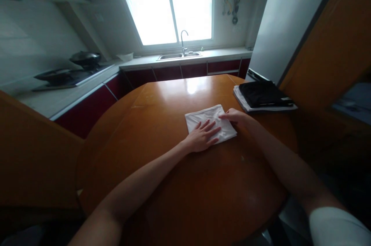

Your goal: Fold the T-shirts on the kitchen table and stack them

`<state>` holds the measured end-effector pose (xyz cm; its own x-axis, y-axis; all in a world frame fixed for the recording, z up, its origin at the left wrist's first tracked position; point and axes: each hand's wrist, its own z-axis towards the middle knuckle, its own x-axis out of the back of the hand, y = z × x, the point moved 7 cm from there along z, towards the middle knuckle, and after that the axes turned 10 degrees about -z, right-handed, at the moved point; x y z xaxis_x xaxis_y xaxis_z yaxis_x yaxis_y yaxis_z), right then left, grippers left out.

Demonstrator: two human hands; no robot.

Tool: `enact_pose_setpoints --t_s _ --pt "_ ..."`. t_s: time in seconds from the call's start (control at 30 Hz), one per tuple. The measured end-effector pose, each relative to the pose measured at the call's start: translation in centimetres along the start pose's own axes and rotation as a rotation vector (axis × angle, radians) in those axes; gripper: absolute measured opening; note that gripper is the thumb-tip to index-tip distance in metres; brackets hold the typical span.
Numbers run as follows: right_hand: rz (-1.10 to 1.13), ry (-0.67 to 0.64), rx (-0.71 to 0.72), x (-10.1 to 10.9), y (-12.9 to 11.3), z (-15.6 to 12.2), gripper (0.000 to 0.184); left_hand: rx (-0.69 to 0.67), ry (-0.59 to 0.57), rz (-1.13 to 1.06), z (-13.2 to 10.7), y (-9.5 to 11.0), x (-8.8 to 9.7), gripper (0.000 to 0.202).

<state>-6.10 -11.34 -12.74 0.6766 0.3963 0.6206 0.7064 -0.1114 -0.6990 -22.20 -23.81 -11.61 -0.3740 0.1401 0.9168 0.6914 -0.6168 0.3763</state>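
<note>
A folded white cloth (pixel 203 116) lies on the round wooden table (pixel 179 184), a little past its middle. My left hand (pixel 203 136) rests flat on the cloth's near edge with the fingers spread, open. My right hand (pixel 234 116) touches the cloth's right edge; its fingers are curled down onto the fabric and look closed on the edge.
A stack of folded dark and white clothes (pixel 262 95) sits at the table's far right. Behind stands a white fridge (pixel 281 26). A counter with a sink (pixel 179 56) runs under the window; a stove with a wok (pixel 85 58) is at left.
</note>
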Motion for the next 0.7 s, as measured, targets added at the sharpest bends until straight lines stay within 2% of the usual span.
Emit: enact_pose_setpoints --t_s 0.17,0.23,0.3,0.4,0.47,0.53,0.63,0.7 --pt "0.309 -0.147 0.100 -0.7 -0.5 0.0 0.020 -0.009 0.021 -0.022 -0.1 0.1 0.1 0.058" --pt "0.384 -0.196 0.118 -1.0 -0.7 -0.1 0.018 -0.022 0.063 -0.042 -0.1 0.3 0.3 0.056" --pt "0.453 -0.224 0.110 -1.3 -0.9 -0.2 0.015 -0.052 0.160 -0.084 0.0 0.5 1.1 0.050" --pt "0.580 -0.240 0.099 -1.2 -1.6 -0.6 0.009 -0.111 0.393 -0.207 0.0 -0.1 3.3 0.037" --pt "0.664 -0.265 0.076 -1.0 -2.2 -1.0 0.008 -0.100 0.575 -0.282 -0.3 -1.6 5.1 0.036" --pt "0.722 -0.308 0.026 -0.8 -2.6 -1.5 0.013 -0.027 0.712 -0.313 -0.6 -3.9 6.3 0.038" --pt "0.775 -0.337 0.004 0.4 -3.4 -2.1 0.024 0.117 0.761 -0.316 -0.6 -7.4 6.7 0.041" --pt "0.788 -0.294 0.078 2.2 -4.2 -2.4 0.025 0.178 0.748 -0.323 -0.5 -8.8 6.4 0.042"
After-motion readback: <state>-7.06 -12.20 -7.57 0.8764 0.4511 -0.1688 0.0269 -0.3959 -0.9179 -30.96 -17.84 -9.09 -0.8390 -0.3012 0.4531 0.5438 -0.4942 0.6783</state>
